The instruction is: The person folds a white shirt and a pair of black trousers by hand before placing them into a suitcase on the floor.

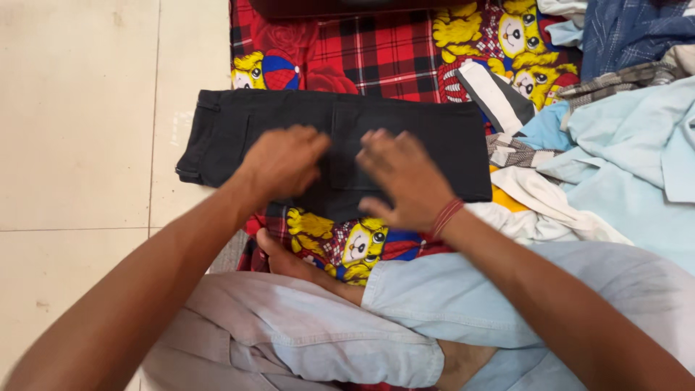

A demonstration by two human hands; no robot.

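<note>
The black pants (340,148) are folded flat on a red checked blanket (376,51) with yellow bears, which lies on the floor (79,145). Both hands lie flat on the pants, fingers spread, holding nothing. The left hand (284,161) is at 9 o'clock from the right hand (405,177), just beside it. A pile of clothes (615,137) sits at 3 o'clock, touching the pants
</note>
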